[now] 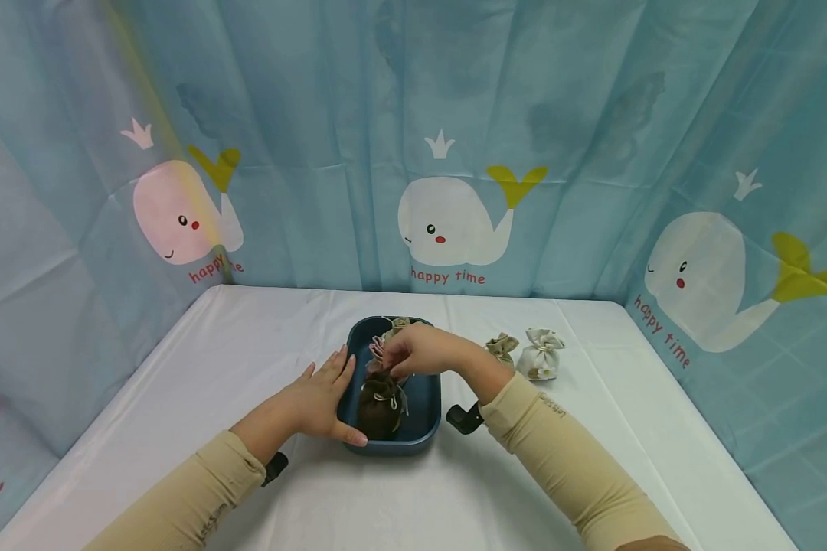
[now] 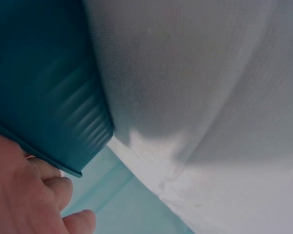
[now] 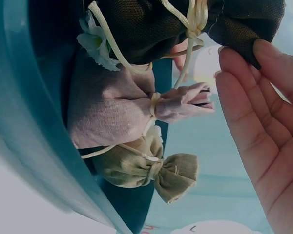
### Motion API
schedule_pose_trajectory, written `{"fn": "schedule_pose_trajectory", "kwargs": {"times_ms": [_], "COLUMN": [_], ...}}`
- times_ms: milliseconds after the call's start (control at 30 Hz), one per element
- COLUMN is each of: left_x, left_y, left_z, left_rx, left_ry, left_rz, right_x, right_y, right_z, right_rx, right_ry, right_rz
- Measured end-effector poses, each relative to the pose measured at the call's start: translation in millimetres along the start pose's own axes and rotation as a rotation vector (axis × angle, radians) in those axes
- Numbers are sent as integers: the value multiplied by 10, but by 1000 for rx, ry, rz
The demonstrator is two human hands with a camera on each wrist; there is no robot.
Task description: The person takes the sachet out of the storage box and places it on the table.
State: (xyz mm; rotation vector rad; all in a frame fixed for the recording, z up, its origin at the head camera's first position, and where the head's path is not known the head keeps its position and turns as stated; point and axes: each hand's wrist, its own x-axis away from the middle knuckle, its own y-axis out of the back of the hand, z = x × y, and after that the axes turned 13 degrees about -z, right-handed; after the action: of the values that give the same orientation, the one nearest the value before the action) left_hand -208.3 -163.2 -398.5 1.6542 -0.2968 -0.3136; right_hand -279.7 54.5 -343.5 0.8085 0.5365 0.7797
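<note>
A dark brown drawstring pouch point(image 1: 377, 412) with a cream cord is in the near part of a blue plastic basin point(image 1: 423, 409). My right hand point(image 1: 423, 350) pinches its gathered top between thumb and fingers. My left hand point(image 1: 313, 402) rests at the basin's left rim, fingers spread and fairly straight; the left wrist view shows its fingers point(image 2: 61, 190) by the rim. Beside the brown pouch in the right wrist view are a pink pouch point(image 3: 112, 105) and an olive pouch point(image 3: 127, 165), both tied with cord. In the head view my right hand partly hides them.
To the right of the basin, a tan pouch point(image 1: 501, 348) and a white floral pouch point(image 1: 540, 356) stand on the white-covered table point(image 1: 248, 344). Behind the table hangs a blue curtain point(image 1: 331, 222) printed with whales.
</note>
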Motion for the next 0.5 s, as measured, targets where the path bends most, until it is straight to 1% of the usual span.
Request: {"fn": "schedule_pose_trajectory", "kwargs": {"times_ms": [267,500], "left_x": [3,6], "left_y": [-8,4], "left_z": [-1,-9], "left_rx": [-4,-4], "left_ry": [1,1], "left_rz": [3,6], "right_x": [60,137], "right_y": [85,187], "right_z": [6,20], "right_rx": [5,-17], "right_ry": [13,-14], "right_rz": [-15,-51]}}
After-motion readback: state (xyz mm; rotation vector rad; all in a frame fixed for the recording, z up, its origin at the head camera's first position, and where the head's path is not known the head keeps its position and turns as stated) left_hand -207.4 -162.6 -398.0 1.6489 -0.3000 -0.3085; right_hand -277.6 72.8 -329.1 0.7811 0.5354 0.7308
